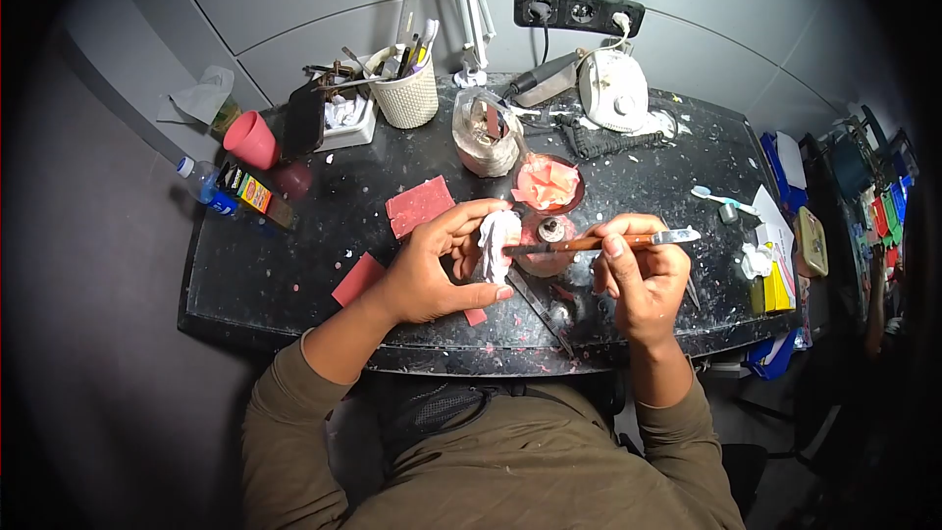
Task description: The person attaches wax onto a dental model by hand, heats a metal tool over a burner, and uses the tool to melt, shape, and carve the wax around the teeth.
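Observation:
My left hand (427, 270) holds a white plaster dental cast (500, 247) between thumb and fingers, with a little pink on its right side. My right hand (643, 280) is closed around the wooden handle of a wax knife (628, 240), whose dark blade points left and reaches the cast's pink edge. Whether it touches, I cannot tell. Just behind the blade stands a small round burner (551, 229), partly hidden. A dish (574, 204) of pink wax pieces is beyond it. Pink wax sheets (420, 206) lie near my left hand, and a thin metal tool (540, 309) lies between my hands.
A glass jar (483, 147), a white woven tool cup (407, 98) and a white machine (613, 93) stand at the back. To the left are a pink cup (250, 140) and a bottle (201, 180). A toothbrush (724, 199) and yellow box (778, 285) lie right.

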A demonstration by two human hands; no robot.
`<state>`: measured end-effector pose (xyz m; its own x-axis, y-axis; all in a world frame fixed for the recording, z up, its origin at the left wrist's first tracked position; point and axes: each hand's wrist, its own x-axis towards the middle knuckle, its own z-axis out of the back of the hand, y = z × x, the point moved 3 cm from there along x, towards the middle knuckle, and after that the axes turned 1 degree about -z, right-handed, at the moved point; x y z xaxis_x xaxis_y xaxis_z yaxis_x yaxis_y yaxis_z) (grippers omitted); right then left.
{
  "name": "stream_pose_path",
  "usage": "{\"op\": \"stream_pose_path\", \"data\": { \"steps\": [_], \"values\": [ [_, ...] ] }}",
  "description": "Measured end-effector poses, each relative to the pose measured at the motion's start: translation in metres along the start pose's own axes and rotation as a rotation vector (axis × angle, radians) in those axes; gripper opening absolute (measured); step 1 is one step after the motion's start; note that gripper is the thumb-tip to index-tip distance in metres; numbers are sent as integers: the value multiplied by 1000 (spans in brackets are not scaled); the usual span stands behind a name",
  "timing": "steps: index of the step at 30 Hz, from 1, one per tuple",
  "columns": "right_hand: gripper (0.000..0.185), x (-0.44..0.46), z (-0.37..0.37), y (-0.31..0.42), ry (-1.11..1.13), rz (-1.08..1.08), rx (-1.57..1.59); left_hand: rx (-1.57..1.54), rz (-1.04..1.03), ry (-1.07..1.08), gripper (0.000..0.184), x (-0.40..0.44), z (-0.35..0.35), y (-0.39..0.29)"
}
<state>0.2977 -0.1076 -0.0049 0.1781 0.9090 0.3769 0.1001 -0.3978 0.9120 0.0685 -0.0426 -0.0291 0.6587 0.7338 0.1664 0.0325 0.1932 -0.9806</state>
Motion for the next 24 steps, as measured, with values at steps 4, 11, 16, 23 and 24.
{"op": "stream_pose_path", "data": {
  "steps": [4, 11, 16, 23, 24],
  "values": [
    [12, 1, 0, -1, -1, -24, 22, -20, -30, -13, 82, 1, -3, -4],
    [12, 3, 4, -6, 40, -106, 104, -52, -32, 26, 83, 0, -1, -6],
    [13, 4, 5, -6, 24, -114, 148, -94, -42, 57, 83, 0, -3, -8],
    [14, 3, 9, -10, 95, -130, 178, -143, -56, 71, 83, 0, -3, -7],
    [14, 3, 9, -9, 84, -120, 174, -149, -56, 70, 83, 0, -3, -7]
  ]
}}
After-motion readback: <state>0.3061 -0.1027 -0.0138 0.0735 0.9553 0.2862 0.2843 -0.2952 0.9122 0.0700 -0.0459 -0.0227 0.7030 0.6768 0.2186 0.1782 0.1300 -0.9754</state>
